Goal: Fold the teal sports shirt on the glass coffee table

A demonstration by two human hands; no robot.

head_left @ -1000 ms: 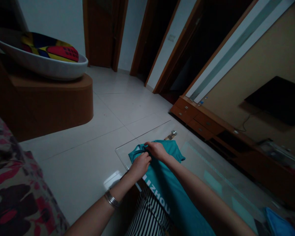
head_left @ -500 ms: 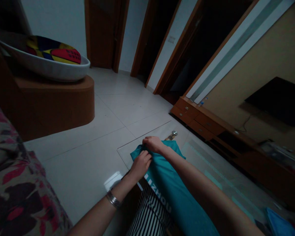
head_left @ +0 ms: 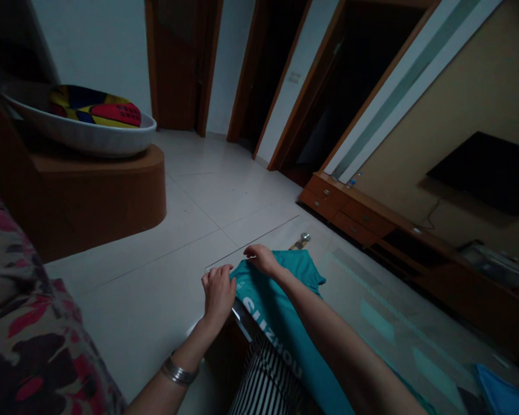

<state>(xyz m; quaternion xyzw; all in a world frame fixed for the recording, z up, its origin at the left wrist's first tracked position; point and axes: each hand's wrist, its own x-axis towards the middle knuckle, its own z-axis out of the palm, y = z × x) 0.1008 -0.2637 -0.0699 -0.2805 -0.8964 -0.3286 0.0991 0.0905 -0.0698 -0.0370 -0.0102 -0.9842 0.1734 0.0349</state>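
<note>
Ok so your teal shirt (head_left: 283,314) is on the glass tabletop (head_left: 350,300), long axis running from near that far-left corner back toward your lap. Your left hand (head_left: 218,291) is nearer the corner, fingers bent at the shirt's left edge, so the cloth lies off to its right. Your right hand (head_left: 263,260) is curled over the far end; can't tell if either's actually pinching fabric.
</note>
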